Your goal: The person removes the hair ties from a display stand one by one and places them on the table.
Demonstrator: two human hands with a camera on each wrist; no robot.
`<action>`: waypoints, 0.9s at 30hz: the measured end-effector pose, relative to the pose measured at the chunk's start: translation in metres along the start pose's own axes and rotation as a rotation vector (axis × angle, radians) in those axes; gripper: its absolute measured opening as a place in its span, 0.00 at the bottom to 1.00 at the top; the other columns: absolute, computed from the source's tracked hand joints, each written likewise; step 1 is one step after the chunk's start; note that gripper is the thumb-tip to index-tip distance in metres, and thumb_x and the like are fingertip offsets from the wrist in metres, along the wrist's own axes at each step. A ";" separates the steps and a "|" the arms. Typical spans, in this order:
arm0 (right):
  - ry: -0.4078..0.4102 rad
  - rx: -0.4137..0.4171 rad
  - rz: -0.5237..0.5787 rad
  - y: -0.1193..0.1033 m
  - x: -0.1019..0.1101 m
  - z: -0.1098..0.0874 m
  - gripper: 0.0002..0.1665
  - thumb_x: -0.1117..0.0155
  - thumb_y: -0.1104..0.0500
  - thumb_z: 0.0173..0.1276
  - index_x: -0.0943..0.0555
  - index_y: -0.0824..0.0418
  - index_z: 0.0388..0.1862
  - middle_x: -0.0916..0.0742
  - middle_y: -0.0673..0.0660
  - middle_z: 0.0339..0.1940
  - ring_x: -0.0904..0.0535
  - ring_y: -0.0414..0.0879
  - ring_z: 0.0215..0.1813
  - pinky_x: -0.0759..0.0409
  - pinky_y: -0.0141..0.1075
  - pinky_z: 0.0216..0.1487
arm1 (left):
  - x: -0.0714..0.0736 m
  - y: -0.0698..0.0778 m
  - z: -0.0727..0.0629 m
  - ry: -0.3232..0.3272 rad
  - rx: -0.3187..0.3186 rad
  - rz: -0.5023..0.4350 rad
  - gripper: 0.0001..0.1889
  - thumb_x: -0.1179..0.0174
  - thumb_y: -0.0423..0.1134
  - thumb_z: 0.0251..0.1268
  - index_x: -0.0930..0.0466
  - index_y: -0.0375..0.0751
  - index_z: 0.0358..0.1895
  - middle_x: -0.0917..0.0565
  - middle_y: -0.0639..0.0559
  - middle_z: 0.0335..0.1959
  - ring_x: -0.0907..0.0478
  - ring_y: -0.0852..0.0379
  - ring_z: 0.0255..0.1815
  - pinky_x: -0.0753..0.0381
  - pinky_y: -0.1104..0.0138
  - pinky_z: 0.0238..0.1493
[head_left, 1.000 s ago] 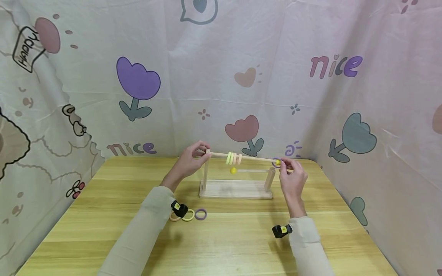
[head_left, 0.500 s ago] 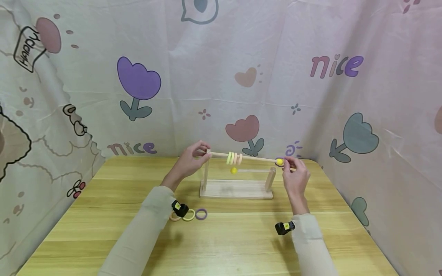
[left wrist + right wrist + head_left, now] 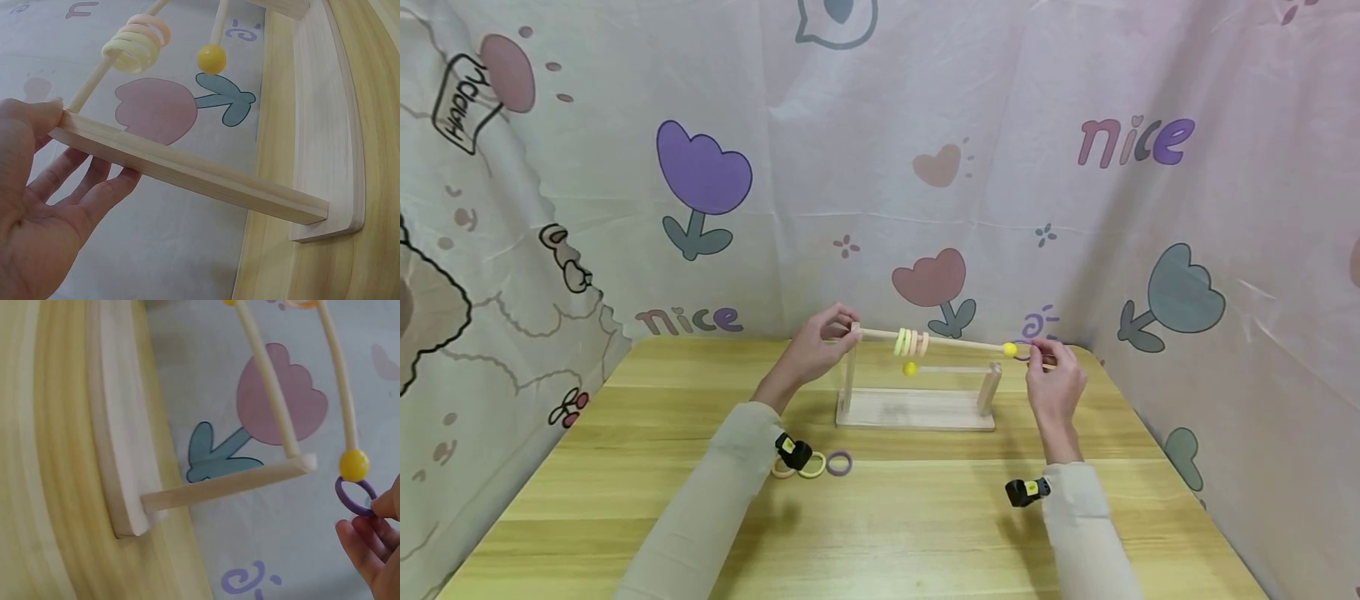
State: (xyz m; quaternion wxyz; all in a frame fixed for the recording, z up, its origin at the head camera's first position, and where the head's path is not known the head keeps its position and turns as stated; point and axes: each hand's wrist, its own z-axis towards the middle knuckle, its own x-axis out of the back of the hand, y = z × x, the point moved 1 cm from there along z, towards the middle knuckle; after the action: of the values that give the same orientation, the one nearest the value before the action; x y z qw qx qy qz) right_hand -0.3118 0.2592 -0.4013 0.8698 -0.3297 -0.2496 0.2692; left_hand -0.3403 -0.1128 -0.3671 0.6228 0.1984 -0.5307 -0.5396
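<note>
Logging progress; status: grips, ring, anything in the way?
Left grip holding left post. Right grip pinching purple ring. Ring beside yellow ball on upper rod, nothing visible between.

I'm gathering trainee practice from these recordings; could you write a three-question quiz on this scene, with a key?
1. Which item does the right hand pinch? A: a yellow ball; B: a purple ring; C: a wrist camera.
2. True or false: every ring on the upper rod is purple.
3. Fill in: the left hand holds the ____ end of a wooden post.

Key: 1. B. 2. False; it carries yellow rings and peach rings. 3. Upper.
</note>
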 end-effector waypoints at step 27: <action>-0.673 -0.209 0.188 -0.039 0.017 -0.011 0.13 0.35 0.66 0.73 0.16 0.73 0.51 0.14 0.73 0.45 0.15 0.37 0.34 0.11 0.33 0.41 | -0.001 0.000 0.000 -0.005 0.036 -0.026 0.11 0.39 0.42 0.76 0.23 0.44 0.56 0.18 0.39 0.52 0.19 0.35 0.63 0.19 0.41 0.59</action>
State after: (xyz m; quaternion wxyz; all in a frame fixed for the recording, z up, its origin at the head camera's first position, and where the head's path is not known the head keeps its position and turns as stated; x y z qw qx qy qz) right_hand -0.2809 0.2401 -0.3762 0.6721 -0.3312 -0.5166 0.4143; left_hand -0.3405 -0.1121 -0.3679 0.6108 0.2151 -0.5392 -0.5385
